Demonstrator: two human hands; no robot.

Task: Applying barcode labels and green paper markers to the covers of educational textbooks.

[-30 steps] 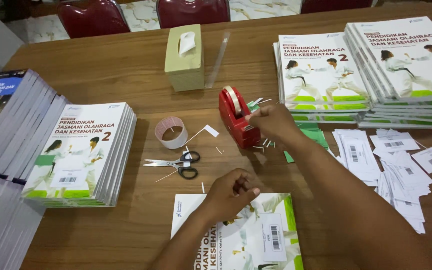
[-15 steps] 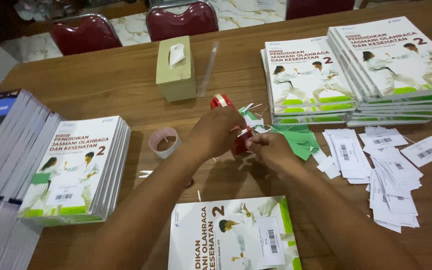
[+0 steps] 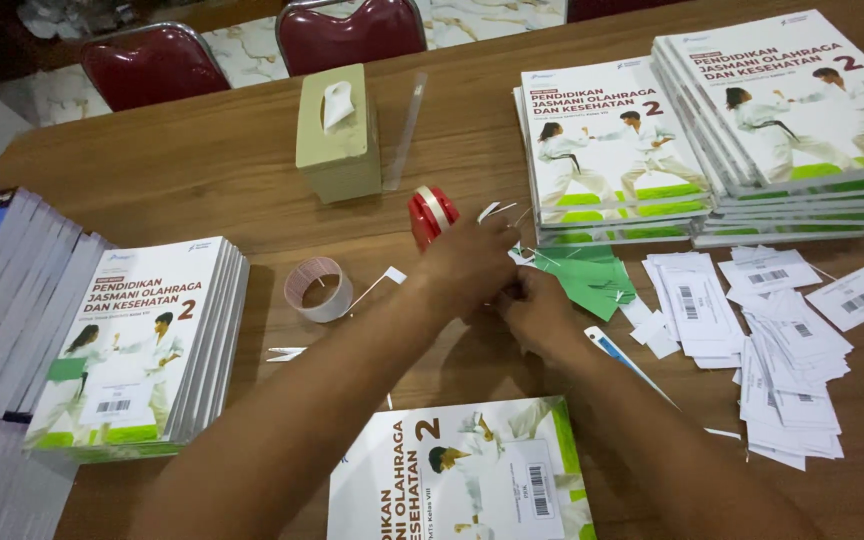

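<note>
Wooden table (image 3: 202, 170) crowded w/ textbook stacks (image 3: 612, 150) at rt and left, labelled book (image 3: 472, 480) at near edge. Loose barcode labels (image 3: 782, 330) rt. Centre: left hand (image 3: 467, 265) curled beside red tape dispenser (image 3: 430, 215), right hand (image 3: 537, 315) pinched shut nearby, prob. pulling tape; can't tell what's held. Next needs a clean tear, little free room.

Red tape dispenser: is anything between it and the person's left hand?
Nothing visible does. The left hand lies right against the red tape dispenser, covering its right side, and the right hand meets it just beside, near the green paper scraps. The roll of clear tape sits apart, left.
</note>
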